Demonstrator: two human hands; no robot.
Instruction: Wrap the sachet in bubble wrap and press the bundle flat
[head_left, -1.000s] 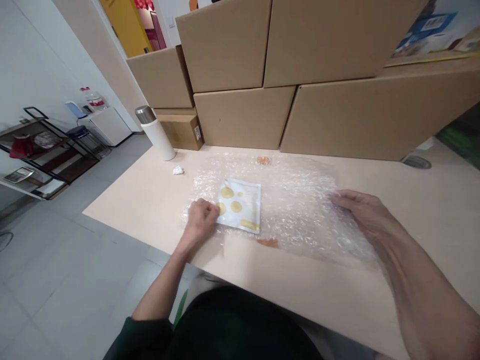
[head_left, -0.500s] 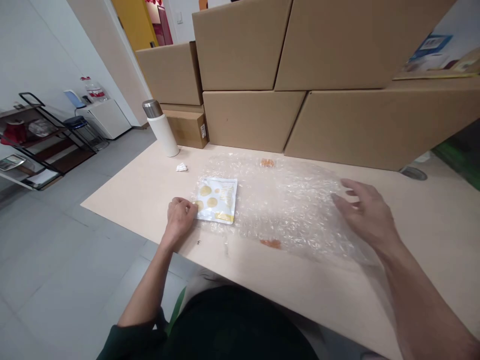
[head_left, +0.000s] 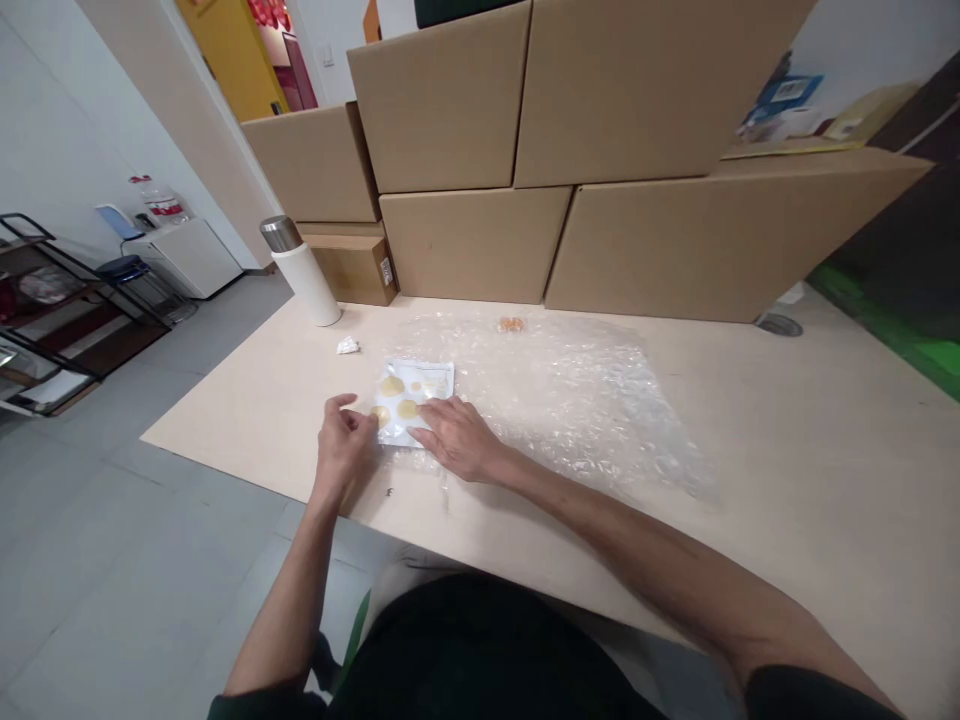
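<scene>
A flat white packet (head_left: 439, 378) with yellow spots lies on the left part of a clear bubble wrap sheet (head_left: 577, 390) spread over the table. My right hand (head_left: 461, 440) rests on the packet's lower right part with fingers stretched out, covering that corner. At the packet's left edge is my left hand (head_left: 345, 440), its thumb near the packet and its fingers loosely bent and apart. Orange tape (head_left: 511, 324) shows at the sheet's far edge.
Cardboard boxes (head_left: 472, 245) are stacked along the table's back. A white bottle with a steel cap (head_left: 307, 285) stands at the back left, and a crumpled white scrap (head_left: 348, 346) lies before it. The table's left edge borders the grey floor.
My right hand has left the right end of the bubble wrap and come left onto the packet. My left hand has loosened its fingers at the packet's left edge. The view has shifted slightly.
</scene>
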